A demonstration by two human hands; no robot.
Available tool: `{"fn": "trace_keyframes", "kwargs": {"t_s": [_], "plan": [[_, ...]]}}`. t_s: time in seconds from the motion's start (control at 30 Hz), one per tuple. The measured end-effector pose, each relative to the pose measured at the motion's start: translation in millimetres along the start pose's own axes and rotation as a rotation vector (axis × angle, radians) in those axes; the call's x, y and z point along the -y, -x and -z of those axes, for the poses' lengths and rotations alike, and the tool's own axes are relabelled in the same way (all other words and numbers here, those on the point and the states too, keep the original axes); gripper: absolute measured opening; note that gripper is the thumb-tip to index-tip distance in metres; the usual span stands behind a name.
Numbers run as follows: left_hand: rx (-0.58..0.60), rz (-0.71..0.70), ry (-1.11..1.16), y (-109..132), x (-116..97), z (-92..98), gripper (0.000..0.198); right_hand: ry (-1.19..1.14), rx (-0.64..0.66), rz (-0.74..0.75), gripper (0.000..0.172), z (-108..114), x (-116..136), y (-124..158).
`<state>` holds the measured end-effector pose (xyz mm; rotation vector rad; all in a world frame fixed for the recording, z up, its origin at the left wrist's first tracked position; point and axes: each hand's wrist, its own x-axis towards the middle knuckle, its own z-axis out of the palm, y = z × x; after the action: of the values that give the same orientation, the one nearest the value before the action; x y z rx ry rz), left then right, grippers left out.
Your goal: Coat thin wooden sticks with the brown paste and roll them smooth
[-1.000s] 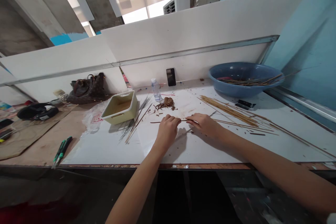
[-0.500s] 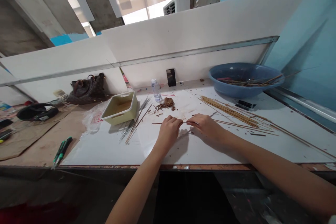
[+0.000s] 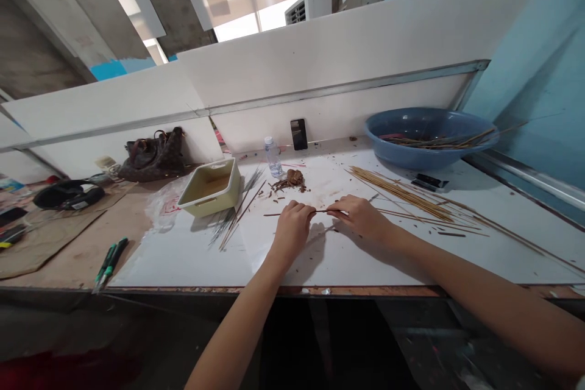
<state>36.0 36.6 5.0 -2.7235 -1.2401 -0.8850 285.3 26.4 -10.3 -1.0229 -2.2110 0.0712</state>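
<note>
My left hand (image 3: 293,230) is closed around a thin brown stick (image 3: 274,214) that lies level just above the white tabletop (image 3: 192,253), its free end poking out to the left. My right hand (image 3: 362,217) pinches the same stick close to my left hand's fingers, and something thin and pale, which I cannot make out, shows at its fingertips. Right of my hands lies a loose spread of long pale sticks (image 3: 402,195). Behind my hands sits a small heap of brown scraps (image 3: 291,180).
A cream tray (image 3: 210,187) stands at the left with thin grey sticks (image 3: 237,207) beside it. A blue basin (image 3: 425,137) holding sticks sits at the back right. A small bottle (image 3: 273,156), a phone (image 3: 298,134), a handbag (image 3: 153,154) and green pens (image 3: 108,262) are also here.
Both hands have stayed nearly in place on the stick, with only small shifts of the fingers. The view has drifted slightly.
</note>
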Motion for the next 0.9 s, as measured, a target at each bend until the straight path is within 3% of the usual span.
{"fn": "trace_keyframes", "kwargs": {"t_s": [0.2,0.47,0.7,0.9], "plan": [[0.010,0.014,-0.026,-0.3,-0.4,0.7,0.019,0.015,-0.039,0.017,0.017,-1.3,-0.8,-2.9],[0.021,0.016,-0.038,1.4,-0.8,2.4,0.019,0.014,0.012,0.043,0.021,2.8,0.1,-0.4],[0.024,0.005,-0.004,-0.3,-3.9,3.9,0.015,0.055,-0.048,0.080,0.026,4.4,6.9,-2.8],[0.030,-0.024,0.006,0.5,-3.8,2.4,0.016,0.000,-0.068,0.126,0.020,8.3,14.1,-4.3]]}}
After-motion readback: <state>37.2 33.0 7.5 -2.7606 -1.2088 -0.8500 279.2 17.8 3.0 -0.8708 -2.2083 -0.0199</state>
